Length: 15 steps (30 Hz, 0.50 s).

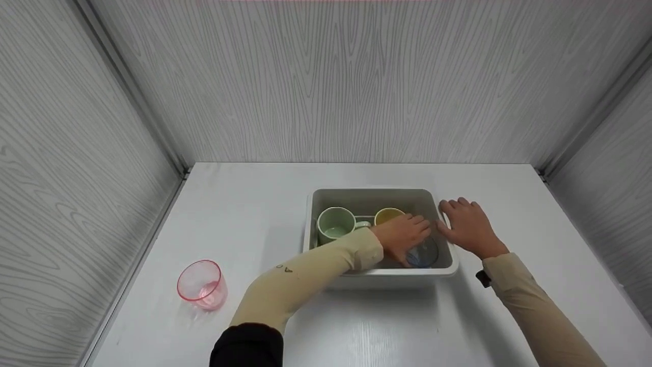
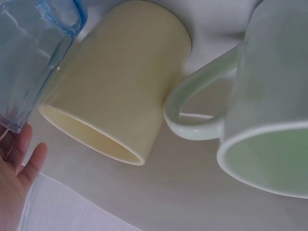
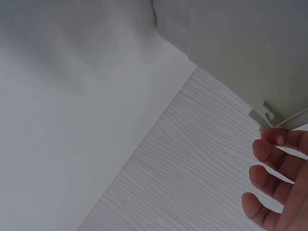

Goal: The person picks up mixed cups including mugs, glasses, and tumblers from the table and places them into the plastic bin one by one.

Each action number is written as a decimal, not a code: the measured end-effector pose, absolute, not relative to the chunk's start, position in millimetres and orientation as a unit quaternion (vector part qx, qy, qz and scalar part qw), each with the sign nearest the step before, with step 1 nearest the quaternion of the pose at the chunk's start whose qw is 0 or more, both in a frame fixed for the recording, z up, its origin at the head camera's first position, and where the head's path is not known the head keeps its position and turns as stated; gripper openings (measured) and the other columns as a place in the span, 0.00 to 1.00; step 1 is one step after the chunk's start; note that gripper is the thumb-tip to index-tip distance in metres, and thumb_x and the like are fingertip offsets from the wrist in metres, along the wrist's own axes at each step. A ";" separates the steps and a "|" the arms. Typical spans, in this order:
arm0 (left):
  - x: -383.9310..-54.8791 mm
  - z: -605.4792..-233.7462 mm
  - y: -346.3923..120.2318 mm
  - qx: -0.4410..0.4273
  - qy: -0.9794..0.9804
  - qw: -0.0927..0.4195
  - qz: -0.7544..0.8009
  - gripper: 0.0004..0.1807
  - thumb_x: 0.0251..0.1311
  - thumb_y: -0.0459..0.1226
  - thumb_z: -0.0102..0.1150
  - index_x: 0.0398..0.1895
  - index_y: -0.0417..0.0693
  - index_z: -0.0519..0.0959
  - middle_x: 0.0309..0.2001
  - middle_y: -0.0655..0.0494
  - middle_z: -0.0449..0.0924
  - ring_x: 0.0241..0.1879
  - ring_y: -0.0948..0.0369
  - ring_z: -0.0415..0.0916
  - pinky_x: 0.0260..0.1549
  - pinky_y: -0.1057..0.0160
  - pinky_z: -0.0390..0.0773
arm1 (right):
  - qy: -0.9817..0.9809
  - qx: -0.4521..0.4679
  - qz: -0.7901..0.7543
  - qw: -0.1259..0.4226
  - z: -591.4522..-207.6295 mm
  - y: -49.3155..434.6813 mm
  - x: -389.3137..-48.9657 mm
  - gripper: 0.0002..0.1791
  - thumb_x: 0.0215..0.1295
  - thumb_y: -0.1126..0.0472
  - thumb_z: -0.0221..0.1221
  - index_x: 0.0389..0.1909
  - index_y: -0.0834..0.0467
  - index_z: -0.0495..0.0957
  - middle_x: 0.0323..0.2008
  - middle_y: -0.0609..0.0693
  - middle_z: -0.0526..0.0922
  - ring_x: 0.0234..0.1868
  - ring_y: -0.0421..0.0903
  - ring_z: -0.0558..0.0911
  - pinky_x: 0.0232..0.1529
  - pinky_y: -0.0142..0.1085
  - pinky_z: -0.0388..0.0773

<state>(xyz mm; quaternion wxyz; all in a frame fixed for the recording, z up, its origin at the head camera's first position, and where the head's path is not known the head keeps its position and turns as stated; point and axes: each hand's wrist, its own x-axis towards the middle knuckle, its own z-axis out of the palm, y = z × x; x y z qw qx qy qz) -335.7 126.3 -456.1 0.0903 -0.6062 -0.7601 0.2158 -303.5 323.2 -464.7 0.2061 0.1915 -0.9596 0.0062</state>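
Inside a grey-white bin (image 1: 389, 271), my left hand (image 1: 405, 234) reaches over a clear blue glass (image 1: 425, 252) and grips it near the rim. Seen from the left wrist, fingers (image 2: 33, 166) meet the edge of that glass, part of them hidden behind it. Beside it stands a yellow cup (image 2: 120, 82), partly covered by the hand in the head view. A pale green mug (image 1: 336, 224) occupies the bin's left side, handle toward the yellow cup. On the bin's right rim, my right hand (image 1: 468, 227) holds the edge, thumb at the rim, other fingers outside.
A clear pink glass (image 1: 202, 285) stands upright on the white table (image 1: 244, 214), left of the bin. Wood-grain panels (image 1: 326, 81) rise behind and at both sides. My left forearm crosses the bin's front rim.
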 end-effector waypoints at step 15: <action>-333.6 -458.9 130.9 -0.603 -0.757 0.071 0.242 0.54 0.45 0.69 0.54 0.69 0.43 0.58 0.67 0.50 0.63 0.65 0.56 0.61 0.62 0.62 0.64 | -0.957 0.193 0.017 0.214 -464.3 321.3 -301.5 0.14 0.60 0.54 0.55 0.36 0.63 0.73 0.26 0.57 0.78 0.27 0.54 0.72 0.28 0.49 0.68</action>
